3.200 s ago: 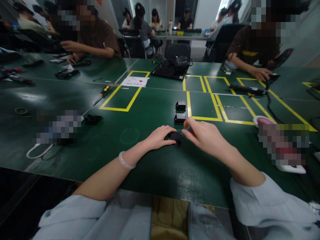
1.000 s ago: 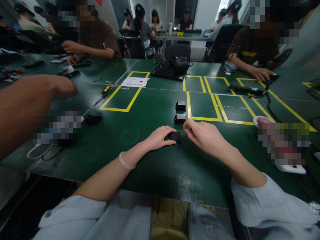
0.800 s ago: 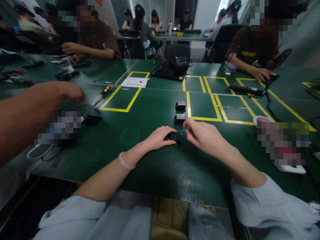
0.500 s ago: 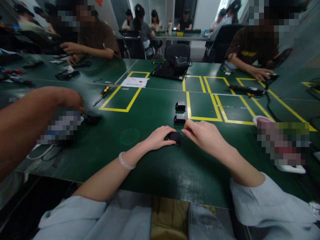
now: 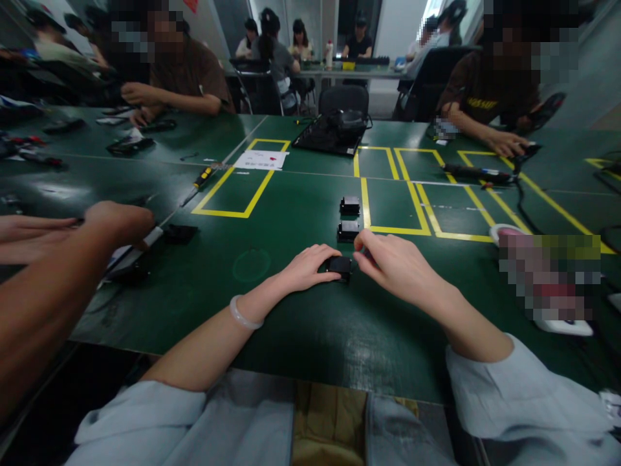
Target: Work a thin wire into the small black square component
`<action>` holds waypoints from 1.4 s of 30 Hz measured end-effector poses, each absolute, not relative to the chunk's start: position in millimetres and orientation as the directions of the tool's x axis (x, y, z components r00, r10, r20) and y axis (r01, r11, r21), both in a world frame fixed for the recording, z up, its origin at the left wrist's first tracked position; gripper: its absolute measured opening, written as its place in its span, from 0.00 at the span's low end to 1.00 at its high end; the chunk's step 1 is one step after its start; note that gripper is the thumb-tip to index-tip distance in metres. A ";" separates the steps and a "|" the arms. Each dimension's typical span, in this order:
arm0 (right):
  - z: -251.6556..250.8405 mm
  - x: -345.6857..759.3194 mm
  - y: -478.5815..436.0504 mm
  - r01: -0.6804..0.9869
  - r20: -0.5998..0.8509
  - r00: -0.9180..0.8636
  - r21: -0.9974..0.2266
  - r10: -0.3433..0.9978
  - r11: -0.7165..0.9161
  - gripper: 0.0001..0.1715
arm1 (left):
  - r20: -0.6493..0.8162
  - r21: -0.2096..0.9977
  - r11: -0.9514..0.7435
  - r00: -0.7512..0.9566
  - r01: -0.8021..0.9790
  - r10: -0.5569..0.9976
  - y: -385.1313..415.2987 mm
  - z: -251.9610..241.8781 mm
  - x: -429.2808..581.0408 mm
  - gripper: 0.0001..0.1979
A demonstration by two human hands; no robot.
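Observation:
A small black box-shaped part (image 5: 340,265) lies on the green table (image 5: 301,336) in front of me. My left hand (image 5: 305,268) rests on its left side, fingers curled over it and holding it down. My right hand (image 5: 395,268) is at its right side, thumb and forefinger pinched together at the part's edge; what they pinch is too small to make out. Two more black parts stand beyond, one close (image 5: 348,230) and one farther (image 5: 350,205).
Another person's arm (image 5: 63,272) reaches in from the left over a flat device. Yellow tape outlines (image 5: 240,184) mark the table. A black tray (image 5: 332,133), a paper sheet (image 5: 262,159) and a screwdriver (image 5: 202,177) lie farther back. Co-workers sit around the table.
My hands have stayed on the black part, the right one shifting only slightly. The other person's arm came in from the left and lowered onto the flat device.

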State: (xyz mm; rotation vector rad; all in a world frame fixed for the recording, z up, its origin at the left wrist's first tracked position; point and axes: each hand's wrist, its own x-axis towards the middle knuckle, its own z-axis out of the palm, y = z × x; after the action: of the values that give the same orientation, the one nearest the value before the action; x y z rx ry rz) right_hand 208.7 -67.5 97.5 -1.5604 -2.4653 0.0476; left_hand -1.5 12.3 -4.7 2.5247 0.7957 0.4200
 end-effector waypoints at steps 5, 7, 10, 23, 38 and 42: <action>96.8 208.3 -65.7 0.914 0.131 -0.385 -0.085 0.914 0.397 0.14 | 0.141 0.510 -0.723 0.784 0.466 0.604 12.8 -4.9 -1.0 0.23; 96.2 208.9 -65.5 0.917 0.125 -0.379 -0.083 0.917 0.391 0.12 | 0.138 0.510 -0.722 0.784 0.467 0.605 12.5 -4.1 -1.0 0.23; 96.1 210.3 -65.8 0.906 0.140 -0.391 -0.115 0.910 0.407 0.10 | 0.134 0.507 -0.725 0.788 0.467 0.601 11.8 -2.4 -0.8 0.22; 99.3 212.2 -65.0 0.913 0.119 -0.371 -0.134 0.921 0.385 0.16 | 0.136 0.509 -0.722 0.784 0.469 0.606 12.3 -4.8 -1.3 0.23; 98.8 212.0 -66.8 0.874 0.164 -0.419 -0.193 0.893 0.446 0.14 | 0.141 0.519 -0.718 0.781 0.464 0.608 12.1 -3.9 -1.4 0.22; 97.1 209.8 -65.2 0.903 0.143 -0.397 -0.116 0.907 0.414 0.17 | 0.141 0.526 -0.716 0.783 0.459 0.605 12.1 -4.3 -1.6 0.22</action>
State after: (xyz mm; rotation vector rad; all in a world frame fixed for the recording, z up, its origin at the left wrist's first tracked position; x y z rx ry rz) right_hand 209.8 -65.2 97.1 -1.6078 -2.4823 0.0296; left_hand -1.6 12.1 -4.3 2.5019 0.7975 0.4196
